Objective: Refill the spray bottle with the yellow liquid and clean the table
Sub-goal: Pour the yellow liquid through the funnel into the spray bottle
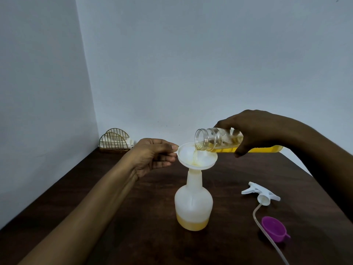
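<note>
A white translucent spray bottle (193, 205) stands uncapped in the middle of the dark wooden table (133, 217), with a shallow layer of yellow liquid at its bottom. A white funnel (197, 156) sits in its neck. My left hand (152, 155) pinches the funnel's left rim. My right hand (256, 131) holds a clear bottle of yellow liquid (219, 140) tipped on its side, mouth over the funnel, and a thin stream runs into it. The white spray head (260, 194) with its dip tube lies on the table to the right.
A purple cap (274, 228) lies near the table's right front, beside the dip tube. A gold wire napkin holder (115, 140) with white napkins stands in the far left corner against the walls.
</note>
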